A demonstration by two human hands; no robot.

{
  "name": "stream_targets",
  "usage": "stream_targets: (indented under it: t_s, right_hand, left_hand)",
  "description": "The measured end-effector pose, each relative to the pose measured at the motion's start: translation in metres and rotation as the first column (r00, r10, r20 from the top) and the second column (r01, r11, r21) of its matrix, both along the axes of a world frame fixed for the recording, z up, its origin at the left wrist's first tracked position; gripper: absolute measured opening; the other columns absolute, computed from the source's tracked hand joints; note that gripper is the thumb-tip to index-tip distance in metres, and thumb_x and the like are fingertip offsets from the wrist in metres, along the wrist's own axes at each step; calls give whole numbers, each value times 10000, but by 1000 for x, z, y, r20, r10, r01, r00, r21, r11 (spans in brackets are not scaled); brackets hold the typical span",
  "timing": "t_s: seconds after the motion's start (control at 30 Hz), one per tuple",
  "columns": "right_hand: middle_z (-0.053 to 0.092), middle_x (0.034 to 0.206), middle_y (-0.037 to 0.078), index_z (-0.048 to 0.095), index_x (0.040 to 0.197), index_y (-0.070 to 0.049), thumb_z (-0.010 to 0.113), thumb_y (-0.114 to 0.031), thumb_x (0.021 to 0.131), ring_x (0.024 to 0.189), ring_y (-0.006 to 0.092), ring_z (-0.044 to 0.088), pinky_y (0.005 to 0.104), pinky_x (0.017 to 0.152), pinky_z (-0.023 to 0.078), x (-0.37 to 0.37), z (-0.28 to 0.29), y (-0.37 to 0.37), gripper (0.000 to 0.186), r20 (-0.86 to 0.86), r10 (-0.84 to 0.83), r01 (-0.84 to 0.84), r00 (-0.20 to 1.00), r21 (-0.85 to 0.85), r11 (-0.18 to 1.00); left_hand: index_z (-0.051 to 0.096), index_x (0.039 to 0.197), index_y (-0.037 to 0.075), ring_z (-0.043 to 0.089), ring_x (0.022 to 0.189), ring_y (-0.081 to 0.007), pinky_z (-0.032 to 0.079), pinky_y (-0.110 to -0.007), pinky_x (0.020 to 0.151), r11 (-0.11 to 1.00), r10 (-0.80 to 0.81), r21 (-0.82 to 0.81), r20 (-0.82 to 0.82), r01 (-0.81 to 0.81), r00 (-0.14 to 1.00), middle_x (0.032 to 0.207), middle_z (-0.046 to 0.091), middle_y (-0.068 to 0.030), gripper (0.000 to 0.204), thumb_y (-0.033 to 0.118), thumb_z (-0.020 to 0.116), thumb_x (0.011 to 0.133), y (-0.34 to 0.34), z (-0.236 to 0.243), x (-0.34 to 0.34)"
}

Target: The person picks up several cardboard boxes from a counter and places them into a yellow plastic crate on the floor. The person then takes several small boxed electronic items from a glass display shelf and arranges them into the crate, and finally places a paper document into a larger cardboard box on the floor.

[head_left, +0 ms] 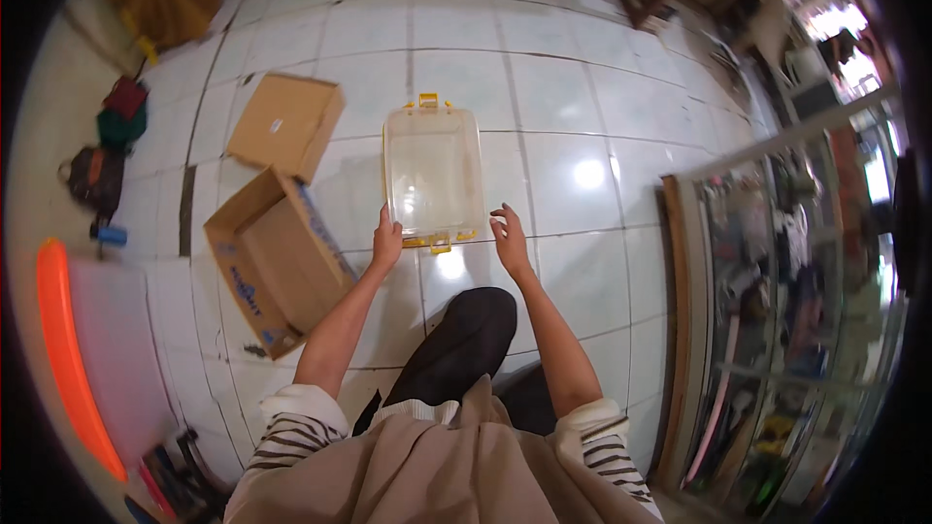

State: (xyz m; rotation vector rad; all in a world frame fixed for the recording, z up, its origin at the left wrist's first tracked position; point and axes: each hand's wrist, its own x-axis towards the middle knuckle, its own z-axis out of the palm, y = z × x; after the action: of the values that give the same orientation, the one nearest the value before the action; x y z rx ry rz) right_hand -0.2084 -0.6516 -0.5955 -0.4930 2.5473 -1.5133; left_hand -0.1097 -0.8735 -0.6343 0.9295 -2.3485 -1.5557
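Note:
In front of my knees is a clear plastic storage box (434,170) with a lid and yellow latches at its far and near ends. My left hand (386,245) grips the box's near left corner, its thumb up along the side. My right hand (511,241) is just off the near right corner, fingers bent and apart, holding nothing. The box looks empty through its see-through top. Whether its underside rests fully on the floor cannot be made out.
White floor tiles (563,311) surround me. To the left lie an open cardboard box (282,262) and a cardboard lid (283,124). Bags (95,178) and an orange-edged panel (73,359) stand farther left. A glass display cabinet (777,349) runs along the right.

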Motion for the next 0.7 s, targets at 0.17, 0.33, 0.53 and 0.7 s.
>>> stream_targets:
  t_s: [0.17,0.33,0.53,0.7]
  right_hand:
    - [425,1187,168,373,1167,-35,477,-228,867,991,247,522,323,809,433,16,72,97,372,150,-303,311,941,-30,950]
    - [372,1250,153,211,1283,-75,457,-371,863,1003,237,502,336,839,415,74,92,187,569,270,-467,515,842,-142,846]
    - [351,1247,190,131,1322,-86,506,-370,837,963,236,520,336,794,449,165,114,274,675,367,-654,750,661,-298,590]
    - [474,1098,206,192,1271,-39,526,-228,817,806,254,581,332,657,506,237,105,329,594,337,-810,876,480,-134,463]
  left_hand:
    - [231,1295,125,566,868,-364,444,-423,740,940,-280,150,-166,305,945,989,559,-225,543,60,378,776,52,29,-45]
    - [311,1265,63,523,1014,-300,399,-355,871,748,-614,112,-259,654,746,1122,511,-201,513,68,422,764,134,77,-71]
    - [388,1222,27,468,1096,-243,358,-312,917,400,-873,33,-291,916,392,1157,499,-166,483,77,468,748,219,96,-63]
    - [394,1225,31,469,1084,-237,357,-315,914,36,-968,17,-246,999,39,1161,502,-146,490,66,446,739,295,96,-43]
